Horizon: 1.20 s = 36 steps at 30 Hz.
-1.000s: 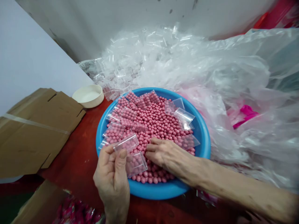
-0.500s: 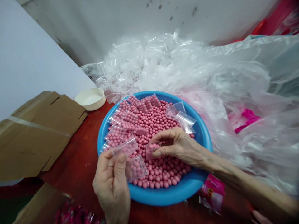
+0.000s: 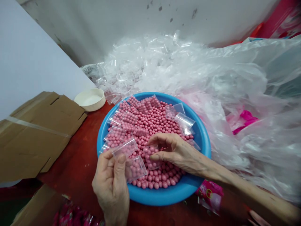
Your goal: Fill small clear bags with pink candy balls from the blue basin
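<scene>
A round blue basin (image 3: pixel 169 199) holds a mass of pink beads (image 3: pixel 162 119). My left hand (image 3: pixel 113 182) pinches clear plastic pouches (image 3: pixel 125 147) between thumb and fingers over the basin's near left side. My right hand (image 3: pixel 176 153) is closed on a small clear pouch (image 3: pixel 150 157) with pink beads inside, just above the loose beads. Along the basin's left and far side lie several bead-filled pouches (image 3: pixel 130 116). A few clear pouches (image 3: pixel 185 122) without beads rest at its right inner side.
Clear plastic pouches (image 3: pixel 141 59) are heaped behind the basin, with crumpled plastic sheeting (image 3: pixel 246 75) to the right. Left of it are a white round dish (image 3: pixel 90 108) and folded cardboard (image 3: pixel 39 131). A pink printed packet (image 3: pixel 210 194) lies near the basin's front right.
My right hand has shifted slightly left and lower. Its pouch now lies flatter, with more beads showing in it. My left hand has barely moved.
</scene>
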Motion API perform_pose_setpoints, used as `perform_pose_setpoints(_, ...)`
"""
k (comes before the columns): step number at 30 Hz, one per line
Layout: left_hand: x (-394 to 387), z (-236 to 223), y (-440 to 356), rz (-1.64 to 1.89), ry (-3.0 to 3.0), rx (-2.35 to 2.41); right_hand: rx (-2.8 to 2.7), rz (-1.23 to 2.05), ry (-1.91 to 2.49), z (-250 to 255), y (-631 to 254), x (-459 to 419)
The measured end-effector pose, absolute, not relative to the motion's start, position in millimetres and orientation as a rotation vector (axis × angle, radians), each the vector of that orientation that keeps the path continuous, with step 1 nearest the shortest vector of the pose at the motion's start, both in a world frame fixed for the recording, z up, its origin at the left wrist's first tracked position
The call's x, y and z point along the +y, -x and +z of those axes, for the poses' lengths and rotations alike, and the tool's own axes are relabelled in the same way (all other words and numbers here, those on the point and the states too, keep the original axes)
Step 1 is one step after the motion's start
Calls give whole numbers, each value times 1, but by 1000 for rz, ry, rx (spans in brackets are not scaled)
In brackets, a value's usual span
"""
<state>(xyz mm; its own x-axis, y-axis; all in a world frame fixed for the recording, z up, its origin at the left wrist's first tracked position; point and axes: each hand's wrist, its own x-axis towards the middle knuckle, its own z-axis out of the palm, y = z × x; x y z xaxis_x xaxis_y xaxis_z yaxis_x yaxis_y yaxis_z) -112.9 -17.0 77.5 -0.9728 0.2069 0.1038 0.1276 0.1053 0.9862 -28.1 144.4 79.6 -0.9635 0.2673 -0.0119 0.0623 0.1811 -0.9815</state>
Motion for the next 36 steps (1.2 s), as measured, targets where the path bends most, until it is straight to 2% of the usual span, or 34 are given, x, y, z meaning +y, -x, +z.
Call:
perform_pose_setpoints(21, -14, 82, 112, 2066, -300, 2300, -2356, 2004, 211, 83, 24, 145)
perform_pose_setpoints(33, -10, 86, 109, 2059, -245, 2339, -2489, 1794, 314, 79, 24, 144)
perform_pose_setpoints(36, -10, 86, 110, 2066, -260, 2348, -2518, 1836, 278, 81, 23, 145)
